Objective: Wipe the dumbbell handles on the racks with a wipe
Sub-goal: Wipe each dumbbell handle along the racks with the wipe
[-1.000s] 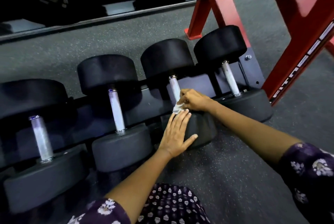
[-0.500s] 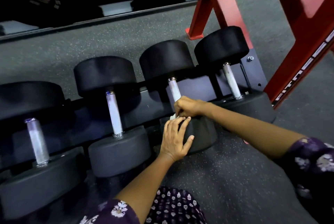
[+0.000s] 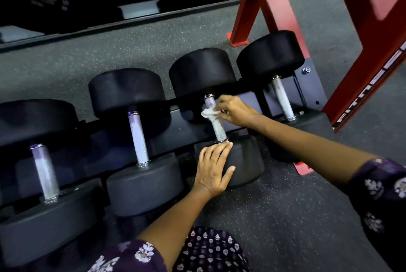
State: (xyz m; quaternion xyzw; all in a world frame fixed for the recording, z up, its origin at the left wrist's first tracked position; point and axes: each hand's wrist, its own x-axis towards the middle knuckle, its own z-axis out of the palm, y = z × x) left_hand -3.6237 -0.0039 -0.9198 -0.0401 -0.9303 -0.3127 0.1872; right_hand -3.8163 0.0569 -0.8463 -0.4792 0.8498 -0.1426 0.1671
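Pinching wipe (image 3: 208, 113), right hand (image 3: 236, 112) moved up handle (image 3: 216, 126) | left hand (image 3: 214, 169) flat on dumbbell head (image 3: 246, 159)

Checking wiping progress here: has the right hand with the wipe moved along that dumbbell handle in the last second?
Yes. The right hand and wipe have slid up the handle, away from the near weight head toward the far one.

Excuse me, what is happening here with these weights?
A person is cleaning dumbbells on a low rack. The right hand pinches a white wipe against the upper part of the third dumbbell's handle. The left hand rests flat on that dumbbell's near head.
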